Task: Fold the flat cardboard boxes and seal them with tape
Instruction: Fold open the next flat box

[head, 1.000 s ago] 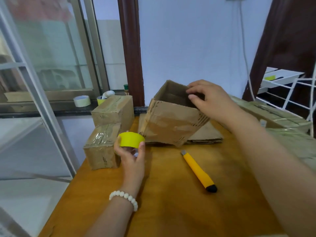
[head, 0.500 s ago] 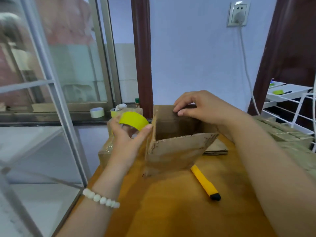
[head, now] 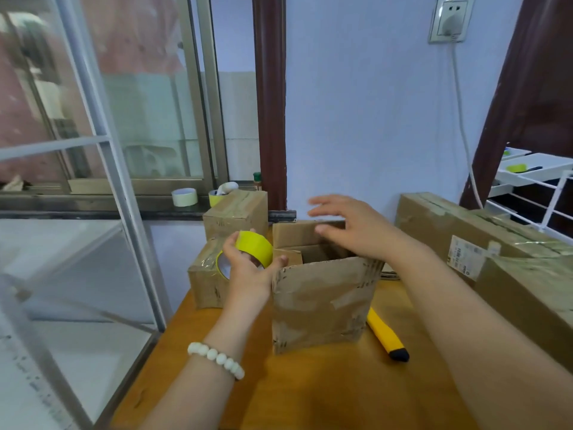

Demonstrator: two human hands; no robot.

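You face a pale blue wall [head: 356,119] with a socket [head: 449,18] high up. A sliding window [head: 139,103] sits to your left, a white rack [head: 533,181] to your right.

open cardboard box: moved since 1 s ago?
Yes. The open box came toward the person and tipped upright: earlier it lay tilted beyond the far tip of the yellow knife, now it stands alongside, hiding that tip.

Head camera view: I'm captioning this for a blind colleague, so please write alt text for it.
A person's left hand holds a yellow-green roll of tape beside an open brown cardboard box standing on a wooden table, while the right hand is spread above its open top. A yellow utility knife lies right of the box.
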